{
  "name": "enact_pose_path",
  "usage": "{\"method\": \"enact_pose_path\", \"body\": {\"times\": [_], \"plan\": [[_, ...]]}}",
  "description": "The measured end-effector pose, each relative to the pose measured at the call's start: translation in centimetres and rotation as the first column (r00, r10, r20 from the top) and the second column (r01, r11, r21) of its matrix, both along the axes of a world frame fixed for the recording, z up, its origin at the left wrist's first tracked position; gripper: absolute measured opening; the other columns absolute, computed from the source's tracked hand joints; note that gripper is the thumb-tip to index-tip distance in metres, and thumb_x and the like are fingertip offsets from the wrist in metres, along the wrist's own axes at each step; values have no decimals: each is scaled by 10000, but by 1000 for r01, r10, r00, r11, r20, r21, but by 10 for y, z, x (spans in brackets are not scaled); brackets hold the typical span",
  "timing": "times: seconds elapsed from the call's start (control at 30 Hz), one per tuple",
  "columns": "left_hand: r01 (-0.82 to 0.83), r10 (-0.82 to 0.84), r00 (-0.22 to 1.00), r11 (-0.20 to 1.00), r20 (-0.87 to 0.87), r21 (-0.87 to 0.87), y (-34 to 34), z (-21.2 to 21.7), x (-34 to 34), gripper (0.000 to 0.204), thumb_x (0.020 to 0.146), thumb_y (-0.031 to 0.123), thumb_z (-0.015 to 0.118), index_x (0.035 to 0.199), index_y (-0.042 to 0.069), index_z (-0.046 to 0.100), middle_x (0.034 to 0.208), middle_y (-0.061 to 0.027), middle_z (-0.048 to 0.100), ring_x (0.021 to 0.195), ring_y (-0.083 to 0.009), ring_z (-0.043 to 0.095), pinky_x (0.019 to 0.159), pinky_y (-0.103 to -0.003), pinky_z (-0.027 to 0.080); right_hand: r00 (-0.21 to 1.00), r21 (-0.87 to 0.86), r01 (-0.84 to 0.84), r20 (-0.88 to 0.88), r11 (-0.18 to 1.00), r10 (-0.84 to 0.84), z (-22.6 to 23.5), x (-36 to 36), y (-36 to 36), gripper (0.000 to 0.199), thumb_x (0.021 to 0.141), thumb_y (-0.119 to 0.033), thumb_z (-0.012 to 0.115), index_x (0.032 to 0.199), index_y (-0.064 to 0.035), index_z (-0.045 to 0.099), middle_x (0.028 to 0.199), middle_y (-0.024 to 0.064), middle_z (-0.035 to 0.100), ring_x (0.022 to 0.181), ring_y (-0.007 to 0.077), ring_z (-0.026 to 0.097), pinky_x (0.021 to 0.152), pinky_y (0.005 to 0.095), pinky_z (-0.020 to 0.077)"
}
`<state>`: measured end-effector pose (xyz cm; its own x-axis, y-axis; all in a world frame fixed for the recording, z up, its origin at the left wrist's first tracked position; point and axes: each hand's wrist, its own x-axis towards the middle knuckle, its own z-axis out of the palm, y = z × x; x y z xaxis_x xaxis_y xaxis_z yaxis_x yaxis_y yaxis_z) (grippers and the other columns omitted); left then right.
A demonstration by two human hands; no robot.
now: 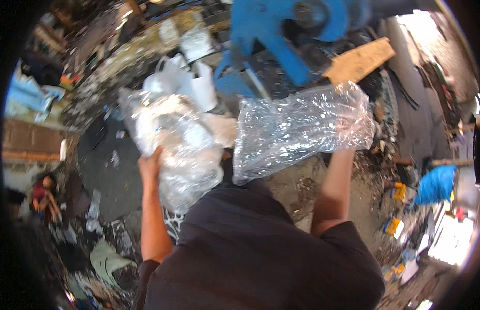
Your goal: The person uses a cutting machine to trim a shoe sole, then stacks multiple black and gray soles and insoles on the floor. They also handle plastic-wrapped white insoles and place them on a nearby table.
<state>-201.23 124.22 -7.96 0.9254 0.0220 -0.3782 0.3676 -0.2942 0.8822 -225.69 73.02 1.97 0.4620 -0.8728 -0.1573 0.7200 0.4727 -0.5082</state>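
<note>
My left hand (151, 163) grips the left edge of a bulky, crumpled bundle of clear plastic bags (191, 160), its thumb lying along the side. The bundle hangs in front of my body, and pale stuff shows through it. To the right, a long clear plastic bag (286, 129) stretches out sideways, wrinkled and shiny. At its gathered right end my right hand (352, 124) shows only blurrily through the plastic, closed on the bag. Whether that hand is inside the bag or behind it I cannot tell.
A blue metal machine (296, 64) stands ahead, with a brown board (359, 61) to its right. White containers (202, 85) sit left of it. Scraps litter the floor. A blue sack (437, 185) and yellow packets (394, 226) lie at right; a person (45, 196) is far left.
</note>
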Motion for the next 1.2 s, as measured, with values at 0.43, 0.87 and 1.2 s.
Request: {"method": "enact_pose_path", "body": {"times": [0.43,0.87,1.2], "plan": [[-23,23,999,1000,42,2,2,4,4,428,837,205,814,1095,-113,692,1006,-161,751,858,-175,701,754,-321,533,140,-247,-938,-911,242,-388,-70,-35,160,826,749,-274,897,1401,5,474,1388,218,568,1004,286,641,848,353,526],[-135,148,989,943,20,-305,32,41,-7,419,852,172,791,1159,-91,682,1043,-119,733,871,-182,693,760,-314,541,120,-58,-923,-983,-381,-140,-120,4,160,448,831,-352,786,1207,-118,713,1339,141,600,1236,343,562,1049,406,445],[-330,320,944,880,-87,-341,84,72,-23,513,853,272,759,1242,-46,659,1084,-140,725,930,-245,711,826,-352,561,-198,181,-929,-980,-322,22,-144,37,175,530,796,-311,813,1199,5,678,1245,238,647,1167,408,625,1001,446,484]]}}
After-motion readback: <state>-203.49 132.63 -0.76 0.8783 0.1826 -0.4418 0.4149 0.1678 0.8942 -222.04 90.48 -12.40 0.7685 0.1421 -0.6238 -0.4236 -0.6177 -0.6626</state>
